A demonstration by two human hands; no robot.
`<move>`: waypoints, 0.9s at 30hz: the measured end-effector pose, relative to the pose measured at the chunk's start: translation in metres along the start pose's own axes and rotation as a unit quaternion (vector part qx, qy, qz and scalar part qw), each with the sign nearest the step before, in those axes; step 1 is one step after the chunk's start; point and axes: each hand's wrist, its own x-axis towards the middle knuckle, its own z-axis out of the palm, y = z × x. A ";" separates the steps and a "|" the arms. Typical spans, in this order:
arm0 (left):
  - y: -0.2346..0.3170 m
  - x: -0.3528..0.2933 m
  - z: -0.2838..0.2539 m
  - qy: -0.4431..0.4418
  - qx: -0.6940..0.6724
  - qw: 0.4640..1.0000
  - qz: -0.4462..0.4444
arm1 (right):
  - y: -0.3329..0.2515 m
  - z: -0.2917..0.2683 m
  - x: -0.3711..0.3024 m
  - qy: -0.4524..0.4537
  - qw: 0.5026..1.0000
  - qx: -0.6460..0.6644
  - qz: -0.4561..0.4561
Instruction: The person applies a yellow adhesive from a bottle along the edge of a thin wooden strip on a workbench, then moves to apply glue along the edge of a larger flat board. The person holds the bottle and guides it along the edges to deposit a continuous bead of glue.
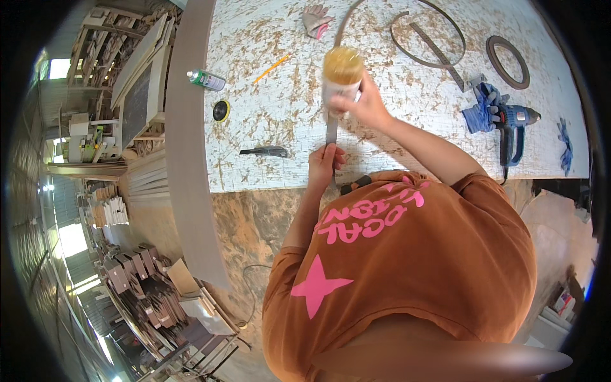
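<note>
My right hand is wrapped round a clear jar with amber-yellow contents and a white label. The jar is tilted over the worktable and slightly blurred. My left hand, near the table's front edge, pinches the end of a thin grey-brown edging strip. The strip runs away from me, partly behind the jar, and curves at the far side. To the left of my left hand lies a black utility knife.
The scuffed white worktable bears a spray can, a yellow-black disc, a pencil, a glove, a looped strip, a coil, blue gloves and a blue heat gun. A long board stands left.
</note>
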 end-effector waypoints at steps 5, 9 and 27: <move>0.005 -0.001 0.003 -0.061 -0.050 0.996 0.033 | 0.004 -0.003 -0.002 -0.115 0.982 -0.150 -0.011; 0.007 -0.002 0.006 -0.089 -0.063 0.993 0.040 | 0.012 -0.006 -0.002 0.000 1.000 -0.010 -0.007; 0.003 0.001 0.001 -0.097 -0.071 0.992 0.047 | 0.013 -0.005 -0.003 -0.010 0.999 -0.040 -0.013</move>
